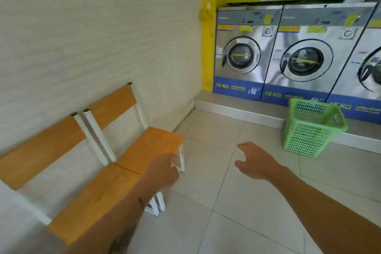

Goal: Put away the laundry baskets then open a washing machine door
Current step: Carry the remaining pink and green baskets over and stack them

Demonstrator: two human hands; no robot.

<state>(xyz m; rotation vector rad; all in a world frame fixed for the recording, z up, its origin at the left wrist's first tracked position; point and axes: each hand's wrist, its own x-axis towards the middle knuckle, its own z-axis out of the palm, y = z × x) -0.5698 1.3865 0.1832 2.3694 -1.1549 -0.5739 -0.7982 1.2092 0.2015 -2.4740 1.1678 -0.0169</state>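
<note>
A green plastic laundry basket (312, 128) stands on the tiled floor at the right, against the raised step under the washers. Three steel front-loading washing machines line the far wall: the left one (244, 51), the middle one (309, 57) and a third (371, 68) cut off by the frame edge. The round doors of the left and middle ones look closed. My left hand (162, 171) hangs over the front of the near bench with fingers loosely curled, holding nothing. Over bare floor, my right hand (255, 161) reaches forward with fingers spread, well short of the basket.
Two wooden benches with white frames, the far one (152, 146) and the near one (92, 200), stand along the white brick wall on the left. A grey raised step (237, 107) runs below the machines. Pale tiled floor (237, 212) lies between benches and machines.
</note>
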